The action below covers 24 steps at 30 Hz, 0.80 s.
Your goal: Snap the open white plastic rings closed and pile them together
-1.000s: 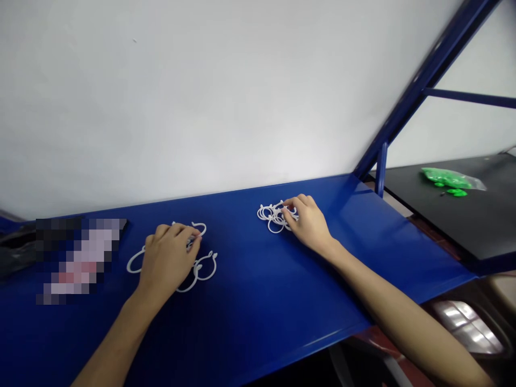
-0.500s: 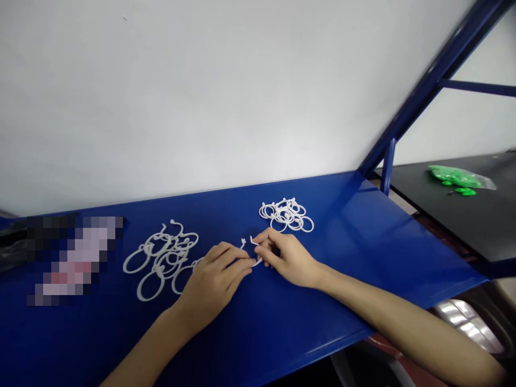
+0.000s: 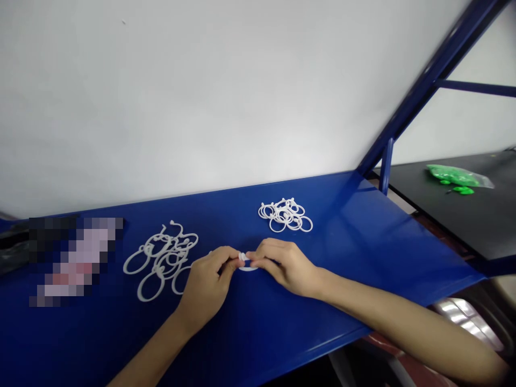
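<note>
Both hands meet over the middle of the blue shelf [image 3: 363, 242]. My left hand [image 3: 209, 285] and my right hand [image 3: 284, 266] each pinch an end of one white plastic ring [image 3: 244, 260], its two ends pressed close together between my fingertips. To the left lies a loose pile of open white rings [image 3: 161, 258]. Behind my right hand sits a smaller heap of closed white rings [image 3: 286, 215].
A white wall rises behind the shelf. Blue frame bars [image 3: 419, 86] slant up at the right. Beyond them a black shelf [image 3: 463, 220] carries a bag of green pieces [image 3: 457, 176]. A blurred patch [image 3: 72, 258] lies at the left.
My hands left the two piles and came together at the middle. They now squeeze the ends of one ring that was open half a second ago.
</note>
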Each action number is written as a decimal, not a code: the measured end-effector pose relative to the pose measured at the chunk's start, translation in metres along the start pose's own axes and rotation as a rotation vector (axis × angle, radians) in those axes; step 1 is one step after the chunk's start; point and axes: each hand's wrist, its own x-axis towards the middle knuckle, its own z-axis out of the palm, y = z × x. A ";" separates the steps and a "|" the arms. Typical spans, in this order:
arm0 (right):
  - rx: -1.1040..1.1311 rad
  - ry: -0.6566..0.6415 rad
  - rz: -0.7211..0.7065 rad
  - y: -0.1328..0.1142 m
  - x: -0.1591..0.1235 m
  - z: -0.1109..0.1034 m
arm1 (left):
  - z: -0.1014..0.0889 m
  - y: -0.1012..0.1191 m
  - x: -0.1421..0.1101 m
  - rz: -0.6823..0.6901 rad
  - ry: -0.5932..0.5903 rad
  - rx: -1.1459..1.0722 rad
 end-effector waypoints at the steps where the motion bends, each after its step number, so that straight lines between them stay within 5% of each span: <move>1: -0.015 -0.006 -0.016 -0.001 -0.001 0.001 | 0.001 -0.001 0.000 0.025 0.004 0.003; 10: -0.086 -0.063 -0.051 0.002 -0.002 0.000 | 0.001 -0.005 0.001 0.189 -0.022 0.059; 14: -0.194 0.123 0.042 0.015 0.010 -0.012 | -0.009 -0.009 0.010 0.252 0.025 0.275; 19: -0.471 0.357 0.288 0.048 0.022 -0.039 | -0.041 -0.046 0.021 0.114 0.092 0.705; 24: -0.566 0.329 0.397 0.067 0.024 -0.048 | -0.063 -0.075 0.024 -0.086 -0.038 0.868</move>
